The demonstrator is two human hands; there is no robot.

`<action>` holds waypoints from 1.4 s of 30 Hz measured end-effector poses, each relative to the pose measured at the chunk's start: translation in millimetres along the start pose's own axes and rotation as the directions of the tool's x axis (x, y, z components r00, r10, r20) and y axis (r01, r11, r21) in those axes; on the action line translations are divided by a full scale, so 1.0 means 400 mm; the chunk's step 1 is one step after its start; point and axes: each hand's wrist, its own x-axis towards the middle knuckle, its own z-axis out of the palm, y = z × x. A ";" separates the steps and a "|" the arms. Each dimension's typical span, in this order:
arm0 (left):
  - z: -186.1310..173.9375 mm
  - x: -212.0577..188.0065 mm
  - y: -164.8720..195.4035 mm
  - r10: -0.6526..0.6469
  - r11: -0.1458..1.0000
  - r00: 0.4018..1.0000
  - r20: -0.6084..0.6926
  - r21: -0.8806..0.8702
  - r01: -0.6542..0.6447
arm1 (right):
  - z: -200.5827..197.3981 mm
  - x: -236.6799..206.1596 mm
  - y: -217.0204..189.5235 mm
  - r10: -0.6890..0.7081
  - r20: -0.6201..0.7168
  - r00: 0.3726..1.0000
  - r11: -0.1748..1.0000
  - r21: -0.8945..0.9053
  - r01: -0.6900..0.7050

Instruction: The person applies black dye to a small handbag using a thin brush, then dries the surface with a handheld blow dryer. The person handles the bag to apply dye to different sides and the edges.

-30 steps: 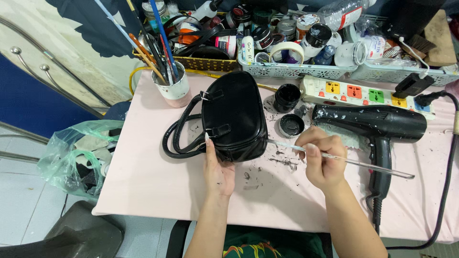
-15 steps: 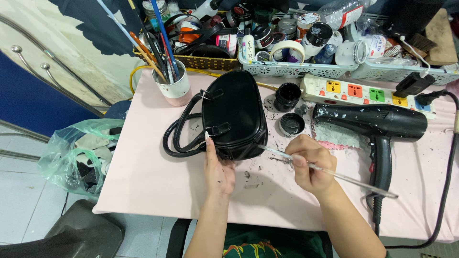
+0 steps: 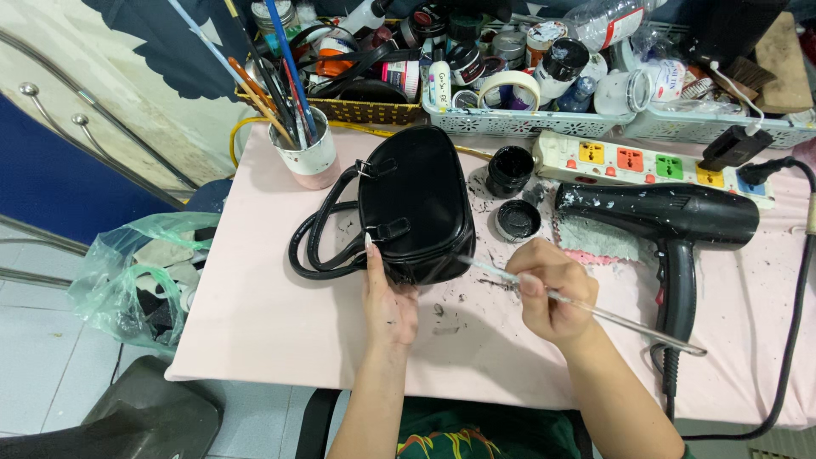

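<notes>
The small black glossy leather handbag (image 3: 416, 204) lay on the pink table (image 3: 255, 314). The left hand (image 3: 389, 297) braced its near end; the right hand (image 3: 548, 289) gripped a thin clear-handled brush (image 3: 595, 310), touching up its lower edge. Judged next: steady, light strokes

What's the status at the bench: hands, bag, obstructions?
Left hand steadies black handbag. Right hand grips thin brush, tip at bag's edge. Hair dryer alongside, apart.

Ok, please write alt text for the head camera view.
A person's left hand steadies a black handbag on a pink table while the right hand holds a thin brush to its lower edge. A black hair dryer lies at right.
</notes>
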 end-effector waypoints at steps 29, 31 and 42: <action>-0.013 0.001 -0.003 0.032 0.999 0.994 0.108 -0.028 -0.029 | -0.023 -0.007 0.027 0.145 -0.105 0.984 0.982 -0.106 -0.156; -0.013 0.000 -0.002 0.035 0.999 0.993 0.114 -0.020 -0.033 | -0.022 -0.007 0.027 0.087 -0.081 0.993 0.983 -0.155 -0.099; -0.029 -0.024 0.028 0.047 0.999 0.982 0.183 -0.033 -0.042 | -0.074 -0.004 0.030 0.252 -0.270 0.929 0.966 0.127 -0.225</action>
